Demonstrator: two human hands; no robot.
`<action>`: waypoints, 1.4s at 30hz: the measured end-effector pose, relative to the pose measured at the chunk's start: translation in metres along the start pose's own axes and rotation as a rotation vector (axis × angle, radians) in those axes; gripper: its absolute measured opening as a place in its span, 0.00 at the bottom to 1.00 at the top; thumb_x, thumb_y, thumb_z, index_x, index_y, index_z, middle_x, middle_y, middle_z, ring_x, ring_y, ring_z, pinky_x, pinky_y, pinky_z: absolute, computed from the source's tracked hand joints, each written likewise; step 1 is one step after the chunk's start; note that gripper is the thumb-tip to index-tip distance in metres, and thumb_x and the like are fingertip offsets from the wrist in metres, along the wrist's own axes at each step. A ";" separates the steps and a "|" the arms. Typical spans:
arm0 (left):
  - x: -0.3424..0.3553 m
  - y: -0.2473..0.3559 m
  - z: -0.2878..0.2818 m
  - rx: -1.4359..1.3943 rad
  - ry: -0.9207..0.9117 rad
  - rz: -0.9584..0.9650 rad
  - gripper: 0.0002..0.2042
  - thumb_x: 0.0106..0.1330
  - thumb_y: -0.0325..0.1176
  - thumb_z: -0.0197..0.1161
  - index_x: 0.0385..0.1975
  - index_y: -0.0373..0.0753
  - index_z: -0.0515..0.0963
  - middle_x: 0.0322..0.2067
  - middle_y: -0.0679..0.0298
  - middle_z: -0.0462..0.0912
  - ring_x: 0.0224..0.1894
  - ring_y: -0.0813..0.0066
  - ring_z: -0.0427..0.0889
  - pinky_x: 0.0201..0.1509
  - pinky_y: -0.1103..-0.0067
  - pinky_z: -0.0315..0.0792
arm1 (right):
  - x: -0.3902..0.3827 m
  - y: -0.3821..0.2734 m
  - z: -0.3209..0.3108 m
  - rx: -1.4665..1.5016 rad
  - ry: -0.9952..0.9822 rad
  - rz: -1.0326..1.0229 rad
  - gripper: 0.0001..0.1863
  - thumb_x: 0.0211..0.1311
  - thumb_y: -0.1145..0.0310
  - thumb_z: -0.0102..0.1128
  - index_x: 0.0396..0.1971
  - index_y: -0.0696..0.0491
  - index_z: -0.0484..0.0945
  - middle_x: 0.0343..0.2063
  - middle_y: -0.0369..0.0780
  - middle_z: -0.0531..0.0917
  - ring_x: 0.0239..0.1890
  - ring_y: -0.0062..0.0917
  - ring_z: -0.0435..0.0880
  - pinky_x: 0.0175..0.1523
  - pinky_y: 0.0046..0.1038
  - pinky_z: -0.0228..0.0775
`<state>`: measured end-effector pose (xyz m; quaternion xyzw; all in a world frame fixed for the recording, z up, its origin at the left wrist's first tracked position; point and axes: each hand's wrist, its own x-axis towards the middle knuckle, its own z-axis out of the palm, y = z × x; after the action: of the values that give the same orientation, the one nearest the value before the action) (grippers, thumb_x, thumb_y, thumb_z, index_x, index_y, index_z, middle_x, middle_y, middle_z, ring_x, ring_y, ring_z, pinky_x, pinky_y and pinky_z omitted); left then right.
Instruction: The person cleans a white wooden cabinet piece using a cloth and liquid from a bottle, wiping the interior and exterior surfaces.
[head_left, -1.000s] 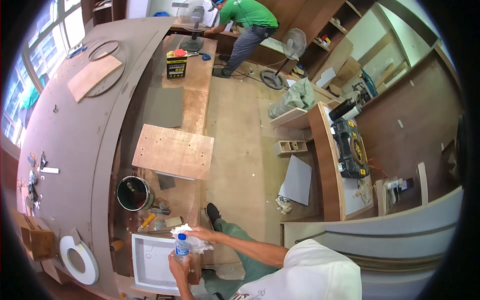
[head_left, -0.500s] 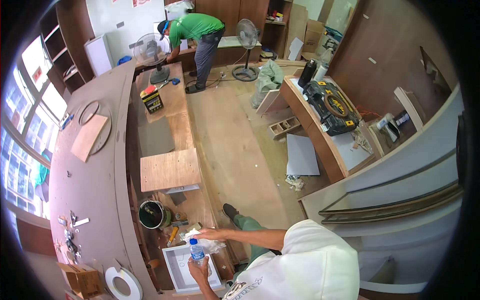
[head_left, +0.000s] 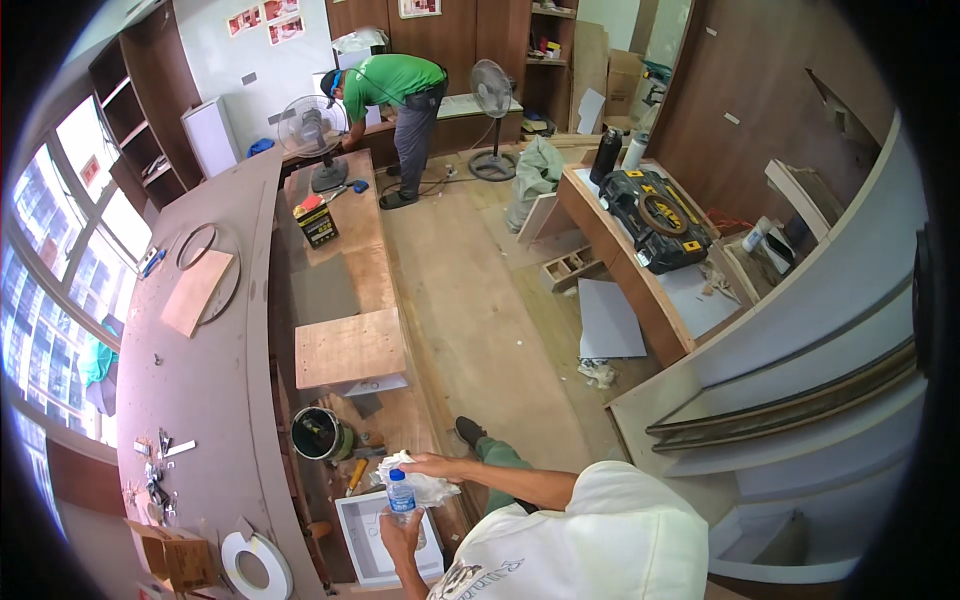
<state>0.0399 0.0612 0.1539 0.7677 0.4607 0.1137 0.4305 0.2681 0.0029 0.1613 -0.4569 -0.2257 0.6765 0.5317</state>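
Bottle [head_left: 401, 494] is located at the lower centre of my head view, in line with the upper right corner of the white tray [head_left: 350, 543]. Its blue cap [head_left: 397, 475] points to the upper edge of the view. The long axis runs nearly vertical in the view, cap end tilted slightly to the left.

Left hand [head_left: 402, 532]: fingers and thumb are wrapped around the lower part of the bottle. Right hand [head_left: 438, 466]: fingers are closed on a white cloth [head_left: 432, 490], just behind the cap. From this angle I cannot tell whether they touch the cap.

Markings: the bottle carries a blue label with pale lettering, too small for me to read. The tin [head_left: 318, 225], farther up the bench [head_left: 370, 262], is black with yellow print. The case [head_left: 632, 215] on the right-hand worktop [head_left: 715, 310] also shows yellow on black. I see dark print on the white shirt [head_left: 600, 540].

Adjacent items: a yellow handle [head_left: 357, 477] lies just above the tray; the bucket [head_left: 323, 433] stands beyond it.
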 end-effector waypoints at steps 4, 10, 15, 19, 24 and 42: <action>-0.005 0.004 -0.005 0.054 -0.007 -0.005 0.28 0.51 0.41 0.81 0.47 0.29 0.80 0.39 0.47 0.87 0.43 0.53 0.86 0.51 0.66 0.77 | 0.002 0.010 0.007 -0.009 0.033 0.019 0.30 0.77 0.49 0.54 0.68 0.54 0.72 0.59 0.39 0.81 0.60 0.23 0.78 0.65 0.29 0.70; -0.015 -0.020 -0.012 0.031 0.054 -0.027 0.29 0.50 0.46 0.81 0.46 0.32 0.81 0.40 0.45 0.85 0.44 0.46 0.84 0.51 0.61 0.76 | 0.016 0.017 0.021 -0.142 0.078 0.060 0.31 0.76 0.48 0.56 0.66 0.56 0.74 0.58 0.41 0.82 0.59 0.23 0.79 0.64 0.29 0.71; -0.024 0.001 -0.037 0.210 -0.035 -0.156 0.38 0.53 0.63 0.74 0.47 0.30 0.81 0.43 0.40 0.86 0.49 0.40 0.84 0.53 0.58 0.76 | 0.020 0.020 0.029 0.103 0.033 0.161 0.29 0.73 0.47 0.61 0.60 0.56 0.79 0.53 0.39 0.84 0.51 0.24 0.84 0.54 0.31 0.79; -0.027 0.006 -0.054 0.268 -0.051 -0.252 0.41 0.52 0.65 0.73 0.50 0.29 0.81 0.45 0.39 0.85 0.51 0.40 0.84 0.54 0.58 0.76 | 0.033 0.044 0.028 0.234 0.045 0.141 0.28 0.76 0.50 0.57 0.62 0.56 0.75 0.55 0.42 0.83 0.53 0.28 0.85 0.57 0.35 0.81; -0.031 -0.011 -0.082 0.375 -0.113 -0.216 0.44 0.52 0.68 0.72 0.53 0.29 0.81 0.41 0.38 0.86 0.48 0.42 0.86 0.52 0.58 0.77 | 0.055 0.070 0.039 0.482 -0.100 0.254 0.26 0.76 0.50 0.55 0.64 0.52 0.75 0.56 0.43 0.84 0.55 0.33 0.86 0.63 0.41 0.78; -0.055 0.009 -0.122 0.554 -0.018 -0.342 0.41 0.52 0.66 0.71 0.51 0.30 0.82 0.45 0.44 0.87 0.49 0.48 0.87 0.54 0.60 0.78 | 0.066 0.063 0.070 0.602 -0.289 0.262 0.29 0.79 0.48 0.47 0.68 0.53 0.70 0.64 0.43 0.78 0.64 0.35 0.79 0.71 0.42 0.69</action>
<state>-0.0543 0.0828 0.2461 0.7681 0.5927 -0.0966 0.2223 0.1747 0.0554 0.1205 -0.2047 -0.0287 0.8326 0.5138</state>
